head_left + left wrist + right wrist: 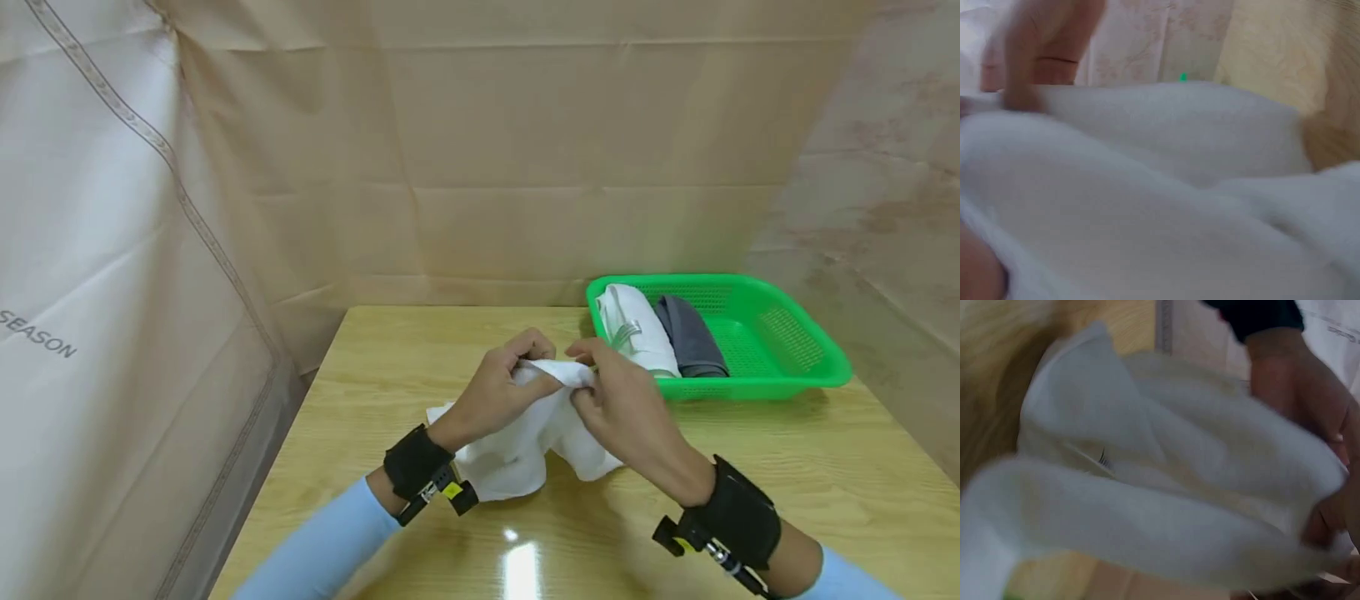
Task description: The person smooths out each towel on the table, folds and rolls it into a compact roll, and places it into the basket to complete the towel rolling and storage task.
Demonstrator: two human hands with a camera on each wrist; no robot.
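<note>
A white towel (pixel 517 458) hangs in loose folds from both hands above the middle of the wooden table. The left hand (pixel 506 387) pinches its top edge between thumb and fingers. Close beside it, the right hand (pixel 622 404) pinches the same edge farther right. The lower part of the towel drapes down toward the tabletop. In the left wrist view the towel (pixel 1147 206) fills most of the picture. The right wrist view shows its folds (pixel 1122 512) and a small dark-marked tag (pixel 1105 459) inside them.
A green plastic basket (pixel 780 387) stands at the table's back right. On its left side lie a rolled white towel (pixel 633 321) and a rolled dark grey towel (pixel 690 337). Beige cloth sheets (pixel 487 150) hang behind and beside the table (pixel 352 383).
</note>
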